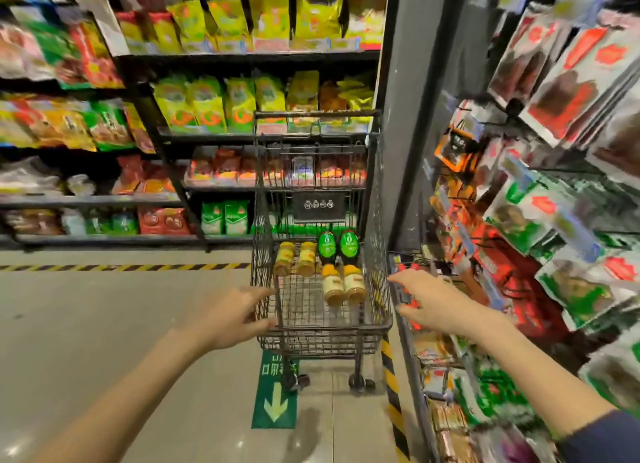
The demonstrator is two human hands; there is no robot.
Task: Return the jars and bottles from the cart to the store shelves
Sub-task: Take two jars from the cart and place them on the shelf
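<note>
Fingers of the left hand were spread and loosely curled against the near left corner of the wire cart, touching its mesh and gripping nothing else. Farther in, on the cart's upper tray, two amber jars lay on their sides at the far left. Just right of them lay two dark bottles with green labels, and nearer, two pale jars with yellow lids. Right of the cart, the right hand hovered empty, fingers splayed, just off the rim and close to the hanging snack packets. None of the cargo had been lifted yet. To do this well, I'd judge, one hand should steady the cart while the other reaches over the rim and closes around a jar's middle, since they could roll on the wire.
</note>
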